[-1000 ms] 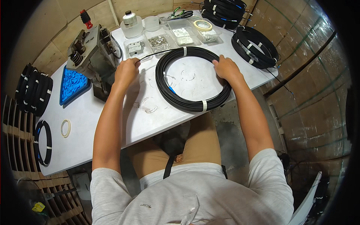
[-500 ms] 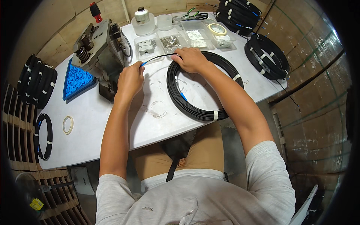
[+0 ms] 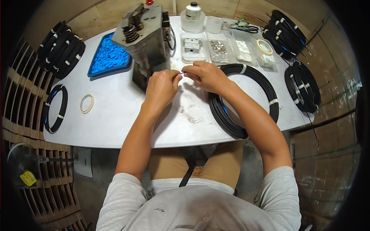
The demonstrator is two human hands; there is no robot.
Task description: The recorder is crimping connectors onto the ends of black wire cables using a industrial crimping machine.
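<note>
My left hand [image 3: 162, 87] is closed in a pinch over the table, left of the cable coil. Right beside it my right hand [image 3: 208, 78] is also closed, its fingertips almost meeting the left ones. Between them shows a short, dark cable end [image 3: 182, 73] with a touch of blue; the fingers hide most of it. Under my right forearm lies a large coil of black cable [image 3: 228, 122], bound with white tape bands, a blue piece showing inside its ring. The metal press [image 3: 148, 32] stands just beyond my left hand.
Left of the press sits a blue tray [image 3: 93, 73] of small blue pieces. A tape roll [image 3: 87, 103] and a thin cable coil [image 3: 61, 111] lie at left. Clear boxes [image 3: 219, 51] of small parts and a bottle [image 3: 193, 11] stand behind. Stacked coils [image 3: 302, 86] edge the right side.
My right hand has left the top of the coil and moved left to meet my left hand at the cable end. The whole view has swung left.
</note>
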